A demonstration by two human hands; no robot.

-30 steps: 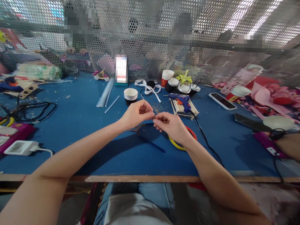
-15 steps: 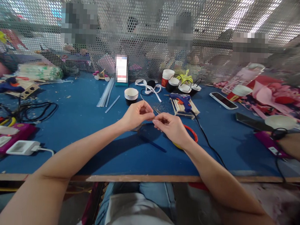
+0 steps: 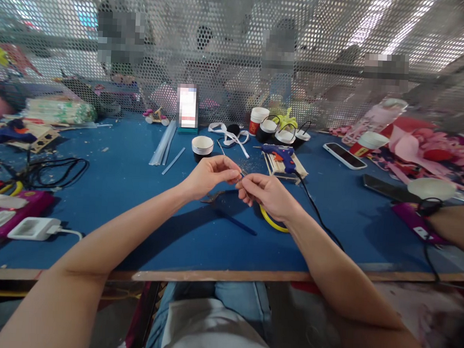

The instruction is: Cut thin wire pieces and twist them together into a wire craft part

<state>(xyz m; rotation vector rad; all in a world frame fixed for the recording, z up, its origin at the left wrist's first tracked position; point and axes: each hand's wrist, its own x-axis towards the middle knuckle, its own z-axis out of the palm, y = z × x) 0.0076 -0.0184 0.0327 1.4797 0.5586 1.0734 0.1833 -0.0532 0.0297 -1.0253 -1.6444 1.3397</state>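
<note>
My left hand is closed in a pinch above the blue table. Its fingertips meet those of my right hand, which is pinched too. Between them shows a thin strand, like a wire; most of it is hidden by the fingers. Beneath the hands lies a pair of pliers, its dark metal jaws to the left and a yellow handle showing under my right hand. A black-and-white paper cup stands just beyond my left hand.
A blue glue gun rests on a wooden stand, its cable running toward the front edge. Glue sticks, white ribbon, several cups and a lit phone sit farther back. Another person's arm is at the right.
My right hand has turned slightly and its lower fingers have curled under. The thin strand shows more between the fingertips. The red handle is now hidden, and more of the yellow one shows.
</note>
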